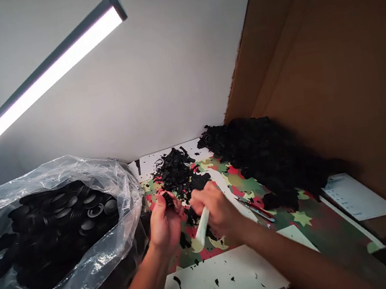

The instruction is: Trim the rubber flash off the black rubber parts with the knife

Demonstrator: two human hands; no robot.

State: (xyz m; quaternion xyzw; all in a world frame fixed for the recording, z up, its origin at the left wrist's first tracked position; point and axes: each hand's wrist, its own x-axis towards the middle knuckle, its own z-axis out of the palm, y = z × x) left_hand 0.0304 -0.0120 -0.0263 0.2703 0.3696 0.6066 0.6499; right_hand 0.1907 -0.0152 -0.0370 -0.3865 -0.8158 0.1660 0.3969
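Your left hand (164, 222) sits just below the centre of the view, fingers clamped on a small black round part (168, 200) pinched at the fingertips. Your right hand (216, 210), just beside it at 3 o'clock, has its fingers closed around a pale tool handle (202, 227) that slants down toward 7 o'clock; the working end is hidden behind the knuckles, so you cannot tell whether it touches the part.

Surroundings: a heap of black trimmings (178, 169) lies at 12 o'clock from your hands, and a larger, shaggier black pile (266, 156) spreads at 2 o'clock against the brown cardboard wall (332, 65). A red-handled tool (254, 207) lies flat at 3 o'clock, near your right wrist. A white sheet (359, 197) rests well apart at 3 o'clock. Nothing stands between the two hands and the trimmings.

Containers: a clear plastic bag (118, 187), crinkled and glossy, opens at 9 o'clock; it holds many black round caps (66, 211), ribbed at the edges, some showing grey ring faces.

Surfaces: the table cover (303, 217) bears a camouflage print of green, red and cream patches; a white board (217, 284) at 6 o'clock is speckled with black flakes. A long strip lamp (49, 72) glows at 10 o'clock, above a plain grey wall
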